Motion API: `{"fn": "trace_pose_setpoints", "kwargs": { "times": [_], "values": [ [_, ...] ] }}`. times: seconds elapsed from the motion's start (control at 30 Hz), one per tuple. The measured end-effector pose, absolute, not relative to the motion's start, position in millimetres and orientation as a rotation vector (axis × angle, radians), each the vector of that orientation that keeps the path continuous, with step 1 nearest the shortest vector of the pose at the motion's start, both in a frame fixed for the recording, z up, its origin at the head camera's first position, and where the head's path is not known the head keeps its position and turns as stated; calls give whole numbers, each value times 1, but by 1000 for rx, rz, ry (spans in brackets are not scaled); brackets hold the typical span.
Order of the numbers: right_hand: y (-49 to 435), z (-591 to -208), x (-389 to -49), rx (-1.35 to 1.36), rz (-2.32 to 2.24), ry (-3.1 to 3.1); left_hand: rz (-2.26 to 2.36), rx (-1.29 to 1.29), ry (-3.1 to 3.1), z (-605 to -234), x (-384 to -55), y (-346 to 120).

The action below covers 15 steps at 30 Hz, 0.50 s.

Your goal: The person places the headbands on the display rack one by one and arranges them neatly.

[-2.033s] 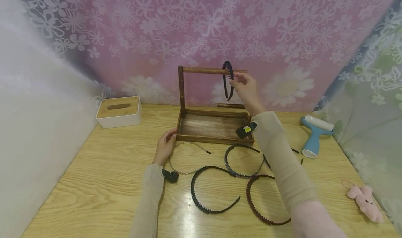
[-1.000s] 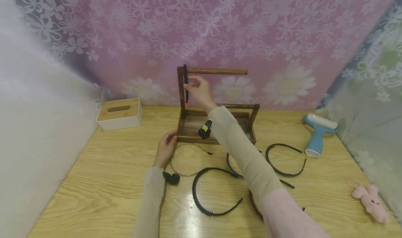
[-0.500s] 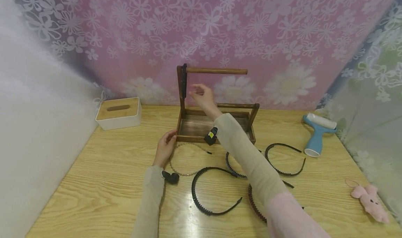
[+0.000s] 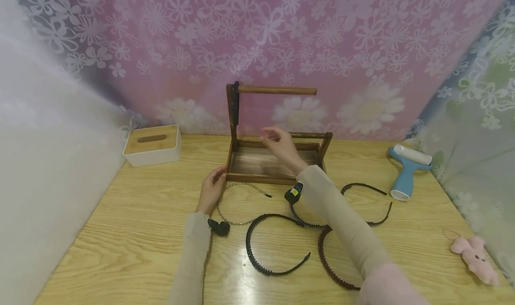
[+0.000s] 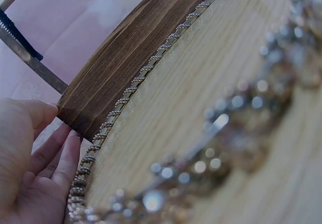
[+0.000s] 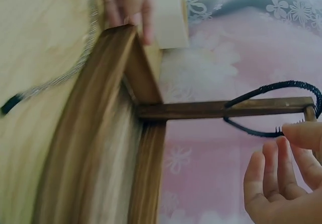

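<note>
My left hand (image 4: 210, 192) grips the front left corner of a dark wooden stand (image 4: 257, 178), which has a tray base and a raised bar. In the left wrist view, thumb and fingers pinch that corner beside a beaded headband (image 5: 132, 89) lying on the table. A black toothed headband (image 4: 235, 106) hangs at the left end of the upper bar, against the post. My right hand (image 4: 283, 147) is empty, fingers loosely bent, over the tray. In the right wrist view its fingers overlap the hanging headband (image 6: 282, 85), but the head view shows them well apart.
Before the stand lie a black headband (image 4: 249, 247), a bluish one (image 4: 311, 226), a reddish-brown one (image 4: 324, 256) and another dark one (image 4: 364, 184). A tissue box (image 4: 161, 150) stands left. A blue lint roller (image 4: 404, 180) and pink plush toy (image 4: 474, 258) lie right.
My right hand slid the black headband leftward along the upper bar to the post and let go. It has since moved down and right over the tray. The left hand stays at the corner.
</note>
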State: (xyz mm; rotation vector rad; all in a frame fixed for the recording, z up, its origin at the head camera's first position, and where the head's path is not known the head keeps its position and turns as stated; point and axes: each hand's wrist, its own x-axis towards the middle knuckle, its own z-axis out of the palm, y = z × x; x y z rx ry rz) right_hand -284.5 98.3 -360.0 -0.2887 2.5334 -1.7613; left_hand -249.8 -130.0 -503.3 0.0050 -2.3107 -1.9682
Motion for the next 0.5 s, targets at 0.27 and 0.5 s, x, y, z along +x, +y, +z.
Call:
{"fn": "trace_pose_setpoints", "kwargs": {
  "times": [0.27, 0.5],
  "values": [
    [155, -377, -268, -349, -1539, 2559, -1949, -20, -2295, -502, -248, -129],
    [208, -392, -249, -323, -1364, 2553, -1956, 2, -2291, -503, -248, -129]
  ]
}}
